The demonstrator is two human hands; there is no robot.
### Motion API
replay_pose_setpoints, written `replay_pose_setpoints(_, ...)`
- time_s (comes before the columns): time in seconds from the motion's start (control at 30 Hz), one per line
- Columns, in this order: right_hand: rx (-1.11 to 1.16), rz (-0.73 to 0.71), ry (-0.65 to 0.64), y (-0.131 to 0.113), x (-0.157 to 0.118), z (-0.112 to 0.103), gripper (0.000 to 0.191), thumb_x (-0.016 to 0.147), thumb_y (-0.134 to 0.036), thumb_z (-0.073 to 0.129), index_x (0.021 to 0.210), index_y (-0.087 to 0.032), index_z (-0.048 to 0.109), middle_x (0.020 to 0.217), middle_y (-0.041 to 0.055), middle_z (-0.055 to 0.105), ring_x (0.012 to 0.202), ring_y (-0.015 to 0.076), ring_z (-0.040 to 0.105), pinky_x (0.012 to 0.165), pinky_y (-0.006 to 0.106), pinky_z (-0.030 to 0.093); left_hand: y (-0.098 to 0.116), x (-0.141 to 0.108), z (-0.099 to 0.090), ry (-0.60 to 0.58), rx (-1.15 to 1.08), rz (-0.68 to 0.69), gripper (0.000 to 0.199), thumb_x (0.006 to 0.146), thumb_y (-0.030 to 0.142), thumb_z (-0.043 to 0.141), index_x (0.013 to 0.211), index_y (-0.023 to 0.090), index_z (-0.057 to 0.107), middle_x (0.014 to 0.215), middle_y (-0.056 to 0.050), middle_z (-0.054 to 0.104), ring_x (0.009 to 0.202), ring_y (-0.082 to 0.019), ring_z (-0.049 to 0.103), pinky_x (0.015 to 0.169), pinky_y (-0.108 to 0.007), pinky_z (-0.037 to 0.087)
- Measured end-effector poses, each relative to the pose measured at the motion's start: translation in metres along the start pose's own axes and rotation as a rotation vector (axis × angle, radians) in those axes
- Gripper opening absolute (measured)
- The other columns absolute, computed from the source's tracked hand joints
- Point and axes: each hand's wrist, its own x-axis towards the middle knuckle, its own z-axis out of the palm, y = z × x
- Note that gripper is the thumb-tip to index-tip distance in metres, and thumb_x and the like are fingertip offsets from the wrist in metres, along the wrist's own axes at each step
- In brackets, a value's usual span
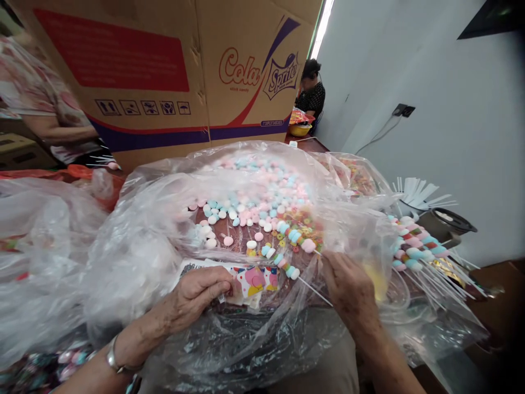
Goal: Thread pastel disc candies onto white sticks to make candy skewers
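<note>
In my right hand (348, 287) is the thin white stick of a candy skewer (295, 236), threaded with pink, blue and white candies and coloured rings. Just below it lies a second candy skewer (286, 265), its bare stick pointing toward my right wrist. My left hand (205, 290) is pinched at the left end of a clear wrapper with colourful prints (254, 280). Beyond my hands, loose pastel candies (254, 205) spill from a large clear plastic bag (172, 186). Small coloured ring candies (305, 221) lie to their right.
A tall cardboard box (164, 65) stands behind the bag. Finished-looking candy skewers (418, 246) are piled at right, near white sticks (418, 191) and a dark lidded pot (447, 221). Plastic bags (49, 230) cover the left. Two people sit beyond the box.
</note>
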Motion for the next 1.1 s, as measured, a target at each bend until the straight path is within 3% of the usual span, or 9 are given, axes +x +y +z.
replay_pose_setpoints(0.1, 0.186, -0.085, 0.102, 0.006, 0.002, -0.025, 0.015, 0.1, -0.019, 0.049, 0.103, -0.017, 0.063, 0.083, 0.0054, 0.067, 0.078, 0.0208, 0.058, 0.075, 0.032, 0.044, -0.002, -0.001, -0.005, 0.015, 0.016, -0.055, 0.026, 0.095, 0.025, 0.047, 0.08, 0.016, 0.066, 0.075, -0.001, 0.065, 0.067, -0.012, 0.057, 0.063, -0.019, 0.044)
replay_pose_setpoints(0.23, 0.361, -0.137, 0.066, 0.002, 0.001, -0.051, 0.016, 0.096, -0.014, 0.053, 0.106, -0.02, 0.064, 0.08, 0.003, 0.065, 0.075, 0.0186, 0.055, 0.07, 0.03, 0.044, -0.001, 0.0, -0.01, -0.015, 0.025, -0.129, 0.028, 0.095, 0.029, 0.046, 0.082, 0.016, 0.066, 0.078, -0.002, 0.065, 0.07, -0.013, 0.058, 0.065, -0.021, 0.046)
replay_pose_setpoints(0.33, 0.408, -0.169, 0.048, -0.004, 0.001, -0.057, 0.016, 0.095, -0.014, 0.055, 0.104, -0.021, 0.066, 0.077, 0.0025, 0.064, 0.072, 0.018, 0.054, 0.067, 0.031, 0.043, -0.001, 0.0, -0.011, -0.038, 0.015, -0.143, 0.028, 0.096, 0.03, 0.045, 0.083, 0.017, 0.066, 0.078, -0.002, 0.065, 0.071, -0.013, 0.057, 0.066, -0.021, 0.046)
replay_pose_setpoints(0.67, 0.389, -0.321, -0.042, 0.003, 0.005, -0.055, 0.018, 0.096, -0.014, 0.054, 0.108, -0.021, 0.066, 0.079, 0.0027, 0.068, 0.074, 0.0184, 0.051, 0.071, 0.034, 0.039, 0.002, 0.003, -0.018, -0.203, 0.079, -0.12, 0.029, 0.099, 0.033, 0.045, 0.085, 0.018, 0.066, 0.082, -0.001, 0.066, 0.075, -0.014, 0.058, 0.071, -0.021, 0.045)
replay_pose_setpoints(0.83, 0.435, -0.323, -0.078, -0.009, 0.006, -0.045, 0.017, 0.098, -0.015, 0.05, 0.103, -0.019, 0.066, 0.082, 0.0044, 0.068, 0.075, 0.0182, 0.053, 0.07, 0.034, 0.042, 0.004, 0.009, -0.017, -0.293, 0.074, -0.105, 0.031, 0.101, 0.033, 0.044, 0.085, 0.018, 0.065, 0.08, 0.0, 0.066, 0.075, -0.014, 0.058, 0.072, -0.02, 0.044)
replay_pose_setpoints(0.97, 0.425, -0.313, -0.079, -0.021, 0.007, -0.036, 0.019, 0.098, -0.014, 0.049, 0.101, -0.019, 0.067, 0.078, 0.0037, 0.066, 0.072, 0.0178, 0.053, 0.068, 0.033, 0.043, 0.02, 0.015, -0.016, -0.377, 0.049, -0.175, 0.031, 0.101, 0.034, 0.042, 0.09, 0.02, 0.067, 0.082, 0.0, 0.067, 0.075, -0.014, 0.06, 0.071, -0.02, 0.044)
replay_pose_setpoints(1.1, 0.463, -0.312, -0.053, -0.021, 0.009, -0.034, 0.018, 0.098, -0.014, 0.049, 0.101, -0.019, 0.067, 0.078, 0.0034, 0.067, 0.072, 0.0172, 0.053, 0.069, 0.032, 0.044, 0.041, 0.018, -0.016, -0.437, 0.029, -0.208, 0.02, 0.093, 0.034, 0.056, 0.103, 0.022, 0.069, 0.084, 0.001, 0.069, 0.075, -0.017, 0.061, 0.065, -0.021, 0.044)
